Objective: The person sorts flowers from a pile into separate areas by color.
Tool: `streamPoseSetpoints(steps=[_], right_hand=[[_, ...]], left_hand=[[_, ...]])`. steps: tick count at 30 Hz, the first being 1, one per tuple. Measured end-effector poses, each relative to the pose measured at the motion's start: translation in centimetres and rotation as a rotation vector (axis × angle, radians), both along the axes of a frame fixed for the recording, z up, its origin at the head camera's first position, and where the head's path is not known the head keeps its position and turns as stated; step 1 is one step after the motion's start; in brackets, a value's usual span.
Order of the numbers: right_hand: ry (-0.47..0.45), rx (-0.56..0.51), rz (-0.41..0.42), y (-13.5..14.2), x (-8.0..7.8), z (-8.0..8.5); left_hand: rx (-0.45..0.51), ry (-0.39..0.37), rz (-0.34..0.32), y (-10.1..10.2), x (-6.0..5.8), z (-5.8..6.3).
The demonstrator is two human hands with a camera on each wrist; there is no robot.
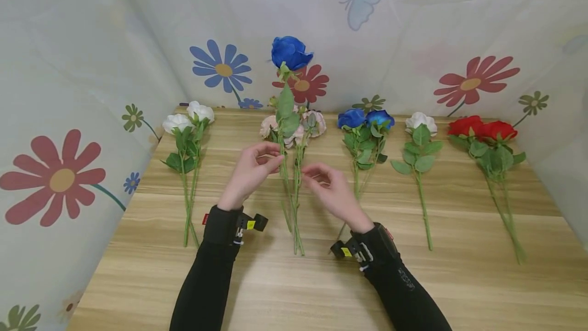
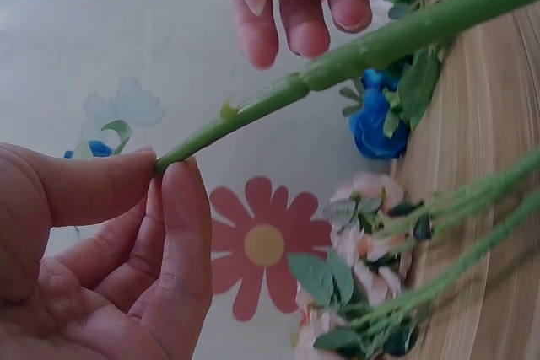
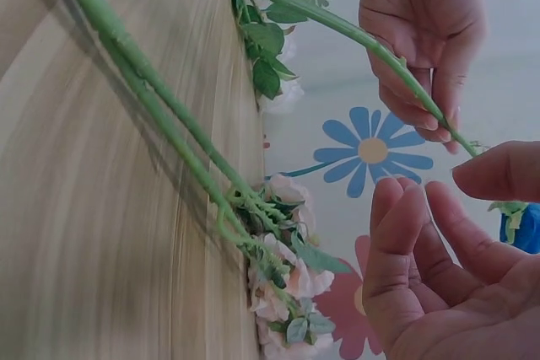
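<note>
A blue rose [image 1: 290, 53] stands raised above the table, bloom uppermost, with green leaves along its stem [image 2: 270, 100]. My left hand [image 1: 250, 172] pinches this stem between thumb and fingertips. To the right of it, my right hand [image 1: 334, 192] is held apart from the stem, its fingers loosely bent and nothing between them. In the right wrist view, the thumb [image 3: 506, 170] of that hand appears close to the stem. Behind and below the raised rose lie pale pink roses [image 1: 296, 134], partly hidden by its leaves and stem.
Two white roses [image 1: 176, 123] lie at left on the wooden table [image 1: 294, 295]. Right of centre are two blue roses [image 1: 352, 118], a single white rose [image 1: 421, 122] and two red roses [image 1: 496, 130]. A flower-printed cloth [image 1: 275, 4] hangs behind the table.
</note>
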State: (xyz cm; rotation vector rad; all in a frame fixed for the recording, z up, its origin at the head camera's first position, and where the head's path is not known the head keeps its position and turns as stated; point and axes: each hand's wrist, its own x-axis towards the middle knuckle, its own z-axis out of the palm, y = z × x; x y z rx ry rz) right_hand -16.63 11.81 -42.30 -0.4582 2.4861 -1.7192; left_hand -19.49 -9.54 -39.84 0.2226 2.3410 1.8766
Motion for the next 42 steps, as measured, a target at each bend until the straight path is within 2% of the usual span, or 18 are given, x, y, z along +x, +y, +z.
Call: streamPoseSetpoints(steps=[5, 10, 17, 23, 32, 37, 42], right_hand=[[-0.045, -0.019, 0.039, 1.6, 0.2, -0.3], [-0.098, -0.023, 0.067, 2.6, 0.6, -0.4], [-0.13, -0.01, 0.1, 2.7, 1.0, -0.1], [-0.131, 0.005, 0.129, 2.4, 1.1, -0.3], [-0.073, 0.051, 0.148, 2.3, 1.0, -0.8], [-0.089, 0.073, 0.131, 2.2, 0.9, -1.0], [-0.096, 0.074, 0.131, 2.1, 0.8, -1.0]], left_hand=[[0.038, 0.02, -0.013, 1.6, 0.0, 0.2], [0.063, 0.023, -0.028, 2.4, 0.0, 0.0], [0.136, -0.002, -0.065, 3.2, -0.1, -0.9], [0.17, -0.025, -0.069, 3.7, -0.3, -1.5], [0.139, -0.013, -0.097, 4.0, -0.2, -1.8], [0.13, 0.0, -0.115, 4.3, -0.2, -1.9], [0.134, 0.0, -0.101, 4.5, -0.2, -1.9]])
